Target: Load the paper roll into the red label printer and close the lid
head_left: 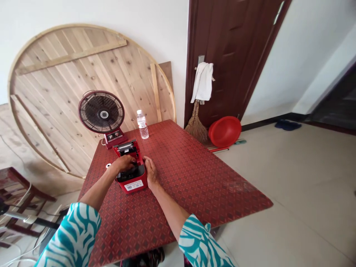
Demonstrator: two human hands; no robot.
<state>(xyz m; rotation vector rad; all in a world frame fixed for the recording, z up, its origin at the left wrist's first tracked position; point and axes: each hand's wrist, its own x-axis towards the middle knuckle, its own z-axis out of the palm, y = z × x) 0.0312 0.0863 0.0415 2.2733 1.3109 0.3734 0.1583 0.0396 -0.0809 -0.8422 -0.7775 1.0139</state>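
A red and black box-like device (132,185) with a white label on its near side stands on the red patterned table (178,174). Its lid (127,148) is raised at the back. My left hand (126,163) reaches into the open top, fingers bent down; the fingertips and anything between them are hidden in the dark inside. Against the device's right side rests my right hand (151,171), its fingers extended along the wall. Just left of the device lies a small white roll (108,165).
Behind the device are a round fan (104,113) and a clear water bottle (142,125). A large round wooden board (83,70) leans on the wall. On the floor beyond the table are a broom (197,124) and a red basin (226,132); a wooden chair (23,200) stands left.
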